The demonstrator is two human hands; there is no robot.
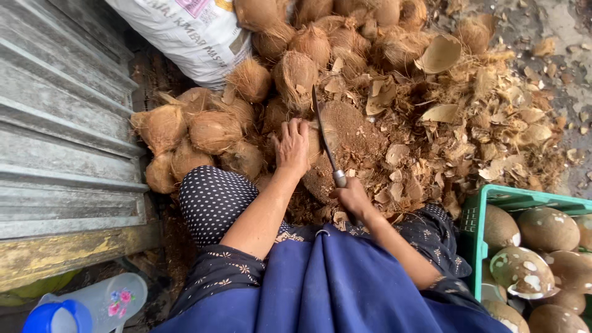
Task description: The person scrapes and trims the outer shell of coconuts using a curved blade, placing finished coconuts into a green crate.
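Note:
My left hand (292, 145) rests on a husked coconut (316, 143) that lies on a round wooden chopping block (354, 135) dusted with fibre. Fingers are spread over the nut's top. My right hand (353, 197) grips the handle of a long knife (325, 139), whose blade points away from me and lies against the coconut's right side. Both forearms reach out over my lap, which is covered by blue cloth and a dark dotted garment.
A heap of fibrous brown coconuts (209, 129) lies left and behind the block, against a white sack (191, 34). Husk chips (481, 123) litter the ground to the right. A green crate (493, 197) holds peeled coconuts (546, 229). Corrugated metal (61, 123) stands left; a plastic jug (92, 305) below.

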